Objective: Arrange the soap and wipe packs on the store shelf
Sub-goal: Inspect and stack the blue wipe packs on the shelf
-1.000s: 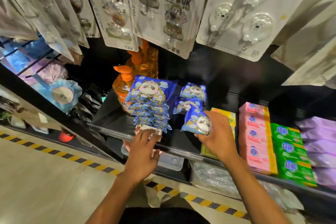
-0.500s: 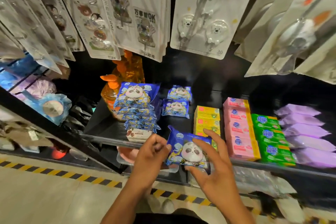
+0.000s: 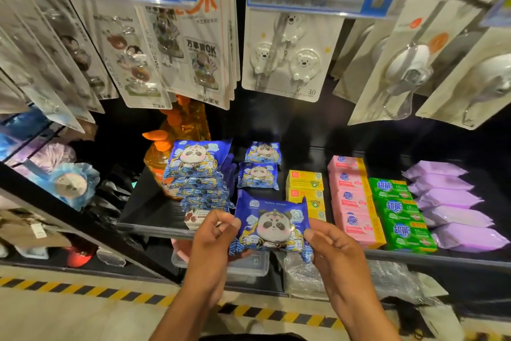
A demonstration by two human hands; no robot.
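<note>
A person stands at the black shelf (image 3: 143, 220) and holds one blue panda pack (image 3: 272, 223) in both hands. The pack is in the air, just in front of the shelf's front edge, with the panda face turned up. The left hand (image 3: 213, 232) pinches the pack's left side between its thumb and bent fingers. The right hand (image 3: 329, 246) pinches the right side the same way. Both hands are clamped on the pack, so it sits spread out between them.

I think the step here is putting this pack into its row. Two small panda packs (image 3: 259, 174) lie in the middle of the shelf, one behind the other. The held pack hides the spot in front of them, so I cannot tell if that spot is bare. The next move looks like setting the pack down there, straight and panda side up, and then letting go. It should not bump the yellow boxes (image 3: 304, 181) next to that row.

The pack is soft and shiny, like crinkly plastic, with crimped ends. It looks puffy and would bend if squeezed. A pile of bigger panda packs (image 3: 197, 172) sits nearer the shelf's left end, with an orange bottle (image 3: 159, 158) behind it. Toward the shelf's right end sit hard pink boxes (image 3: 351, 199), green boxes (image 3: 398, 212) and soft purple packs (image 3: 450, 202) in neat rows.
</note>
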